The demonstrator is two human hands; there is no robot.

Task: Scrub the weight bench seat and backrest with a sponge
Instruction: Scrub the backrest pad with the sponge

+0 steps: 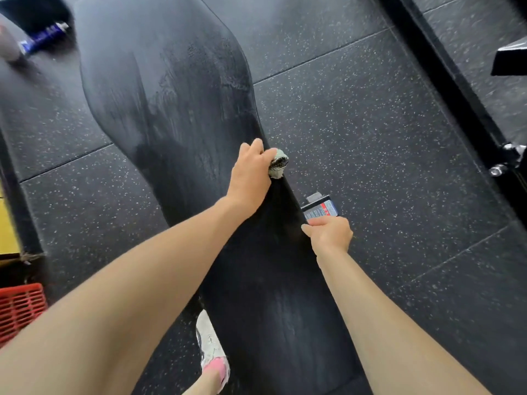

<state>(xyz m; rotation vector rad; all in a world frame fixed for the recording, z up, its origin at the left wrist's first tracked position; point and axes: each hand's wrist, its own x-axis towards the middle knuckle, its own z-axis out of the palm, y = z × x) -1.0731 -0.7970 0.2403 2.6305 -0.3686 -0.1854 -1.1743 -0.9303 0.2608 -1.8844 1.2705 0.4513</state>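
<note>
The left hand (251, 172) grasps the sponge (278, 163) against the right edge of the weight bench (171, 95), about midway along it, while the right hand (329, 233) clasps that same edge closer to the person. Its long axis runs away to the upper left, so further strokes likely follow that line

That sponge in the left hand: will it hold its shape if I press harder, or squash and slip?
Likely squashy: the sponge looks bunched inside the left hand. Probably light: one hand carries it. The bench pad shows wet streaks, so it may slide easily.
</note>
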